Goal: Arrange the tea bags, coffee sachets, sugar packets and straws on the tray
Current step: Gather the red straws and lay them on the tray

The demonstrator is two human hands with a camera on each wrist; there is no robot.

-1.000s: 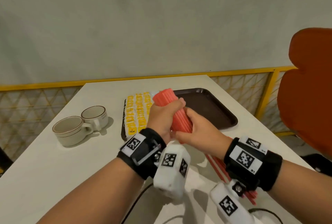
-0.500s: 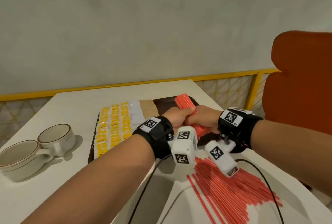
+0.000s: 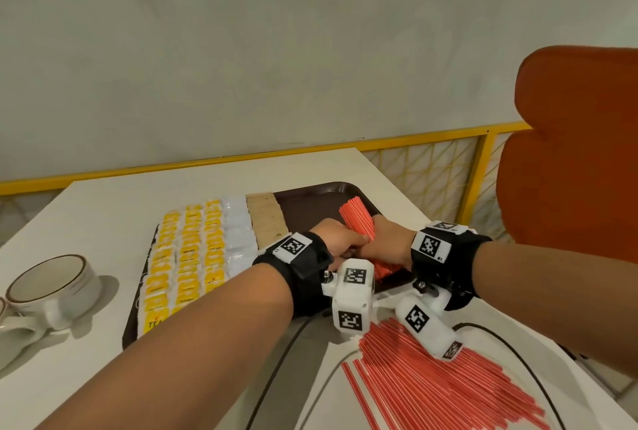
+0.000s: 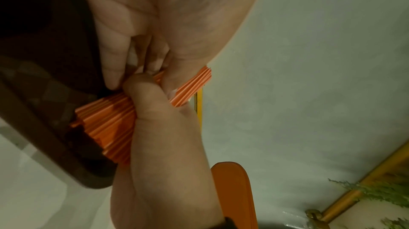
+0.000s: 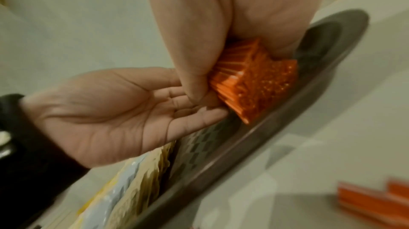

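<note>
A thick bundle of red straws [image 3: 357, 219] lies low over the bare right part of the brown tray [image 3: 310, 196]. My right hand [image 3: 390, 241] grips the bundle from the right, thumb and fingers curled round it [image 5: 261, 89]. From the left, my left hand [image 3: 340, 243] touches it with straight fingers and an open palm [image 5: 110, 114]. On the tray's left part lie rows of yellow tea bags [image 3: 186, 257], a column of white packets [image 3: 238, 239] and brown sachets [image 3: 267, 222].
Many loose red straws [image 3: 431, 381] fan across the white table near its front right edge, crossed by a black cable [image 3: 518, 360]. Two cups [image 3: 51, 284] stand at the left. An orange chair back [image 3: 569, 170] rises at the right, beyond a yellow railing.
Both hands have carried the bundle from upright over the table down onto the tray's right side. My left hand has loosened from a full grip to straight fingers.
</note>
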